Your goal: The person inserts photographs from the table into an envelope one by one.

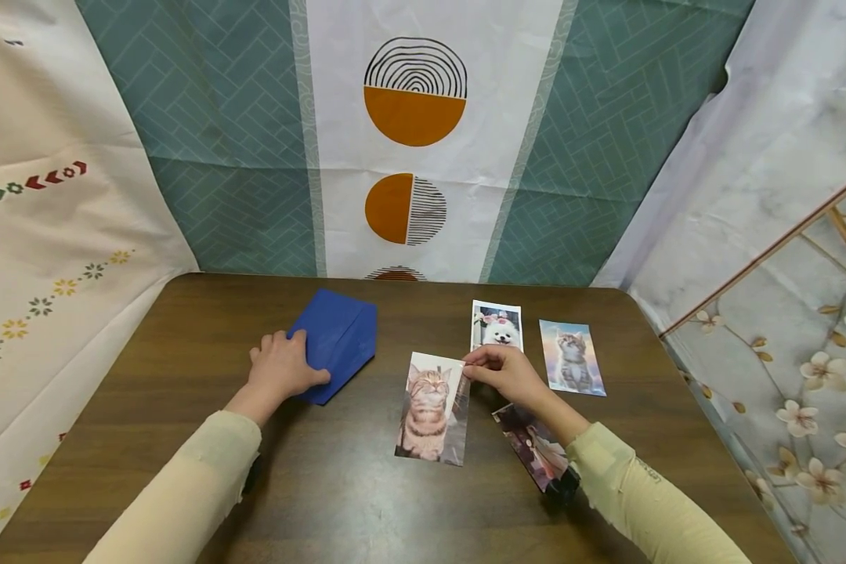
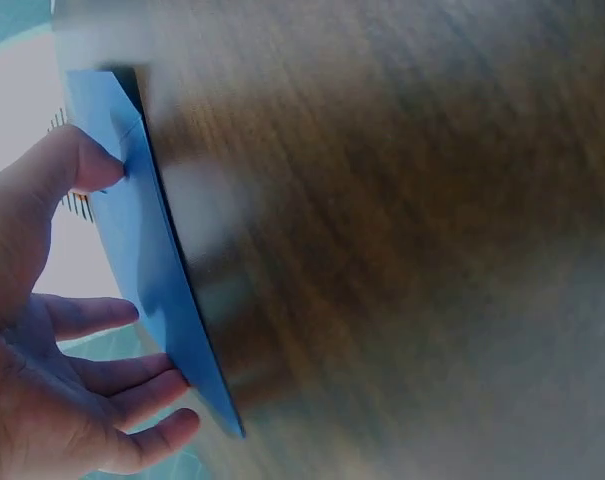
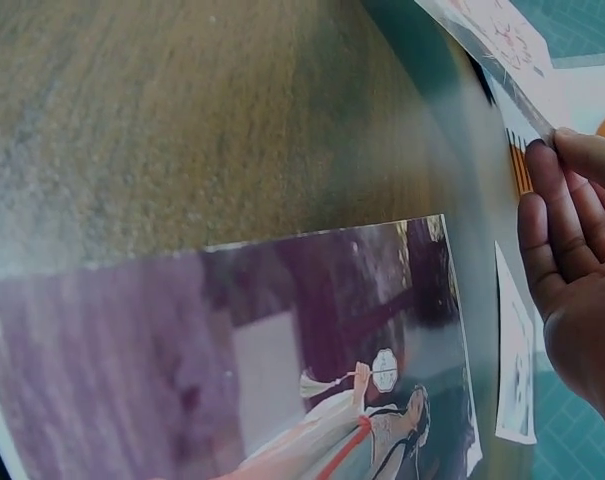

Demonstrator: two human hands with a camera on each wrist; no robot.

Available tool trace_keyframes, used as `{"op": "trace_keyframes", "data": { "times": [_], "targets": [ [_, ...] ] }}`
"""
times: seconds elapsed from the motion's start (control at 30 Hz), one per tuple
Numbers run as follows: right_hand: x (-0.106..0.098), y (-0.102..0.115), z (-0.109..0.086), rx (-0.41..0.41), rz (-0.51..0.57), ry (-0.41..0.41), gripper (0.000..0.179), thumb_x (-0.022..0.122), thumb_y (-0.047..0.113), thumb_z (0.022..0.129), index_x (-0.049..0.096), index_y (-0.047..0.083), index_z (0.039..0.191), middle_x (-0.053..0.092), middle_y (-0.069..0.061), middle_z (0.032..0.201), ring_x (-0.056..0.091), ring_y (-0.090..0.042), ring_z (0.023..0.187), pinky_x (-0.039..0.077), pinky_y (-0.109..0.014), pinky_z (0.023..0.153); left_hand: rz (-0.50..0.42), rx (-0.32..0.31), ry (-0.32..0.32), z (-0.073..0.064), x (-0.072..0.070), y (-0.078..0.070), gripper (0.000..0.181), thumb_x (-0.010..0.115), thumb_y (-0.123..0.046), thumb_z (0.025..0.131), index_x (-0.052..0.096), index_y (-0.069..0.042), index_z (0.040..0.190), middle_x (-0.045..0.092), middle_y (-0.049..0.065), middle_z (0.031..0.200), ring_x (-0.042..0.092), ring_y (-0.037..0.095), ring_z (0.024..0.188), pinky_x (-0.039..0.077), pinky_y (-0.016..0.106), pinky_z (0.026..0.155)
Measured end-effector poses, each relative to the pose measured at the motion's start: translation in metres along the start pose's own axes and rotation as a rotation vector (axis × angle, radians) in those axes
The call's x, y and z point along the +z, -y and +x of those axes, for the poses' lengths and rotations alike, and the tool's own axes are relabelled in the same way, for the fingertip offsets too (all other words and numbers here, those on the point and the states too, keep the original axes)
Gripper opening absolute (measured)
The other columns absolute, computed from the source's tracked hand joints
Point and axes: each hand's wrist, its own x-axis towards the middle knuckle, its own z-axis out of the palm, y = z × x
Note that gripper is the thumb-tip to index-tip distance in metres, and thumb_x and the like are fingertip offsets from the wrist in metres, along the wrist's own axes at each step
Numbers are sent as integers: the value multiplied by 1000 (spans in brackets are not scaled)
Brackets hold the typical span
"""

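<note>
On the left side of the table lies a blue envelope (image 1: 338,333). My left hand (image 1: 285,364) rests over its left part; in the left wrist view the thumb and spread fingertips touch the envelope (image 2: 147,240). My right hand (image 1: 511,376) pinches the upper right corner of a photo of an orange tabby cat (image 1: 426,415) between thumb and finger. The right wrist view shows only part of this cat photo (image 3: 507,45), tilted up from the table, with the right hand (image 3: 582,240) at its corner.
A white-dog photo (image 1: 497,323) lies behind the right hand, partly covered. To its right is a grey kitten photo (image 1: 573,359). A dark photo of a robed figure (image 1: 529,446) lies under the right forearm. Patterned cloths surround the wooden table (image 1: 310,486).
</note>
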Motion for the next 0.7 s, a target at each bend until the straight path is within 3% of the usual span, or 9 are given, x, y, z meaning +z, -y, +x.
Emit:
{"op": "trace_keyframes", "data": {
  "times": [0.2, 0.43, 0.7],
  "targets": [
    [1, 1, -1, 4, -2, 11, 16, 77, 6, 97, 79, -2, 111, 77, -12, 94, 69, -20, 80, 55, -24, 71, -41, -14, -25, 1, 1, 2, 89, 82, -40, 84, 50, 10, 151, 42, 46, 147, 39, 63, 135, 34, 75, 102],
    [0, 5, -3, 4, 9, 7, 17, 77, 5, 97, 78, -4, 111, 77, -15, 95, 67, -16, 79, 53, -24, 70, -146, -56, 16, 4, 1, 2, 89, 82, -33, 85, 46, 8, 155, 33, 44, 150, 28, 61, 137, 30, 73, 105],
    [0, 5, -4, 0, -3, 2, 16, 78, 5, 96, 79, -3, 110, 77, -15, 95, 67, -17, 79, 53, -24, 70, -183, -74, 25, 9, 1, 5, 92, 84, -34, 84, 43, 6, 157, 33, 41, 143, 28, 57, 131, 30, 68, 100]
  ]
}}
